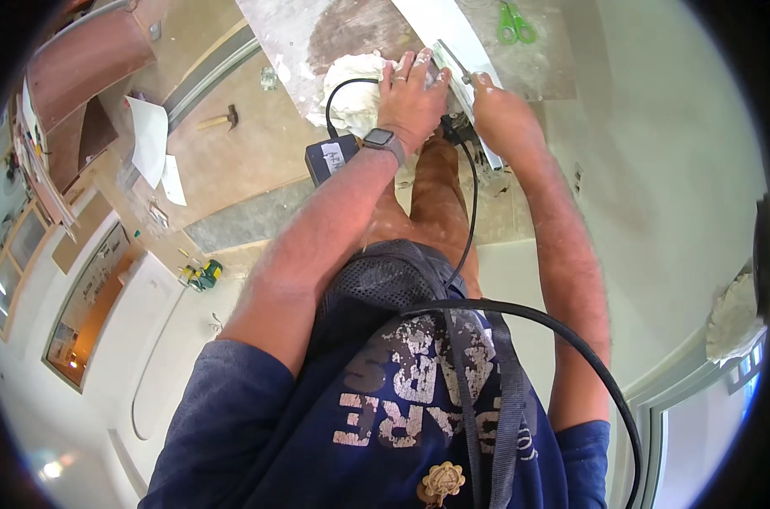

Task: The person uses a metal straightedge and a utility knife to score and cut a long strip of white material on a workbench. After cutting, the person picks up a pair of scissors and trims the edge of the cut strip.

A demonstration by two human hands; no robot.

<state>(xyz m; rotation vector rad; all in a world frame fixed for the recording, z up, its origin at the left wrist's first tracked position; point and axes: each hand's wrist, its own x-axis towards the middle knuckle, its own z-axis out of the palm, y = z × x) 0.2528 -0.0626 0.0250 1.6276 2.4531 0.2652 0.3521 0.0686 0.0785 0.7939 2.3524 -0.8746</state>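
My left hand [412,100], with a watch on the wrist, lies with fingers spread near the edge of a long white strip [427,20], beside a crumpled white cloth [351,106]. My right hand [502,114] is closed around a metal tool [453,61] that lies along the white strip; whether it is a blade or a scraper I cannot tell. A black box [330,157] with a cable sits by my left forearm. Green scissors [514,24] lie on the dusty board [548,59] beyond my right hand.
A hammer [218,120], white paper sheets [147,140] and a metal rail [211,76] lie to the left. Stacked boards [41,165] stand at the far left. A green tool [205,273] sits lower left. A pale wall [656,187] rises on the right.
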